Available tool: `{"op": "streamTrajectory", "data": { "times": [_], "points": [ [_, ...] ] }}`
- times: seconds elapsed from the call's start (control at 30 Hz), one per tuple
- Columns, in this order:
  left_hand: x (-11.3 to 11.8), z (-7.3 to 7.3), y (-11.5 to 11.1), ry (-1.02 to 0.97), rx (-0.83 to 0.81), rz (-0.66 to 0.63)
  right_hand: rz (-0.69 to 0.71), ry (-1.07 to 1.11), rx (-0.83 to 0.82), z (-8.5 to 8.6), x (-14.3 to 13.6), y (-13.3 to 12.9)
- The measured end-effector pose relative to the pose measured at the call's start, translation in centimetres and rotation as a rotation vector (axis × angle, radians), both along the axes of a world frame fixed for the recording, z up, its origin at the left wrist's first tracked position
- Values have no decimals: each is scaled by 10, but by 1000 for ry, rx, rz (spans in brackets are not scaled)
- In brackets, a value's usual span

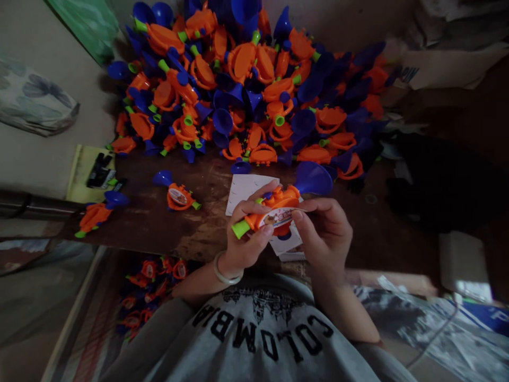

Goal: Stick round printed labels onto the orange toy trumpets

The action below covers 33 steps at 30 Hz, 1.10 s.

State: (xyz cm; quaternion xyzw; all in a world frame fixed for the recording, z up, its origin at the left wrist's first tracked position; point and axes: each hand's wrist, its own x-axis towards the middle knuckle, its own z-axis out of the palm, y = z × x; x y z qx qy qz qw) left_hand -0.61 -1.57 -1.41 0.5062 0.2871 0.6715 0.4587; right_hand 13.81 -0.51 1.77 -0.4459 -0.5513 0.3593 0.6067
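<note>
An orange toy trumpet with a blue bell and a lime green mouthpiece is held over the table in front of me. My left hand grips its body near the mouthpiece, thumb on the near side. An oval printed sticker lies along the trumpet's side. My right hand pinches the sticker's right end between thumb and forefinger. Beneath the trumpet are white sheets, partly hidden by the hands.
A large heap of similar trumpets covers the table's back. One stickered trumpet and another trumpet lie to the left, near black objects on yellow paper. More stickered trumpets sit below the table edge.
</note>
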Motion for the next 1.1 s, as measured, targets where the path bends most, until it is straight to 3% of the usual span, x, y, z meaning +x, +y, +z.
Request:
{"op": "streamTrajectory", "data": {
  "times": [0.23, 0.33, 0.5, 0.63, 0.73, 0.83, 0.9, 1.0, 1.1],
  "points": [
    [-3, -6, -3, 98, 75, 113, -72, -218, 177, 1, 1, 5],
    [-3, -6, -4, 118, 91, 106, -101, -350, 216, 2, 3, 6],
    [-1, -4, -7, 179, 61, 152, -309, -532, 237, 8, 0, 5],
    [-10, -1, -9, 292, 90, 206, -289, -629, 302, 0, 10, 20],
    [-40, -2, -4, 494, 141, 324, -363, -737, 224, -22, 36, 37],
    [-89, -9, 5, 877, 118, 573, -177, -930, -77, -46, 62, 46],
    [-123, -17, 10, 1145, -57, 633, -43, -1024, -229, -58, 69, 47],
    [-161, -26, 11, 1488, -361, 561, 63, -1104, -349, -67, 63, 47],
    [-182, -28, 6, 1665, -477, 332, 125, -1103, -390, -73, 55, 52]
  ]
}}
